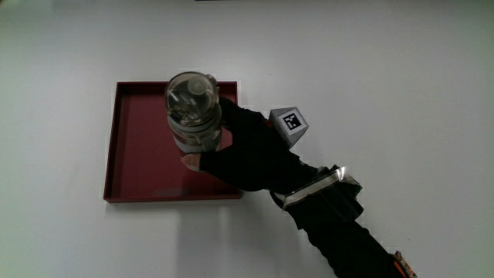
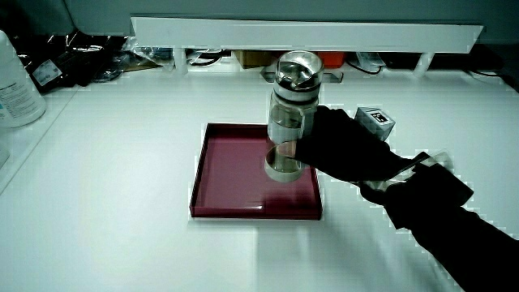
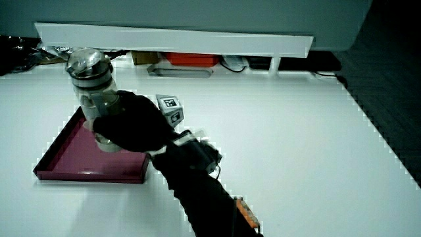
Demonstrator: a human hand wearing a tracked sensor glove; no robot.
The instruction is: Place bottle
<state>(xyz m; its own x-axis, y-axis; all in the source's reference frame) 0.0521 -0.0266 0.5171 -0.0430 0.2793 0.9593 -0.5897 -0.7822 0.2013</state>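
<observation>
A clear bottle (image 1: pixel 192 108) with a silvery lid stands upright over the dark red square tray (image 1: pixel 139 166). In both side views the bottle (image 2: pixel 289 122) (image 3: pixel 94 95) has its base down at the tray floor; whether it touches is not clear. The hand (image 1: pixel 235 150) in the black glove is shut around the bottle's lower body, over the part of the tray nearest the forearm. The patterned cube (image 1: pixel 290 123) sits on the back of the hand. The tray (image 2: pixel 231 174) (image 3: pixel 69 155) holds nothing else.
The tray lies on a white table (image 1: pixel 401 85). A low white partition (image 2: pixel 308 32) runs along the table's edge farthest from the person, with cables and small items under it. A white container (image 2: pixel 16 85) stands at the table's corner.
</observation>
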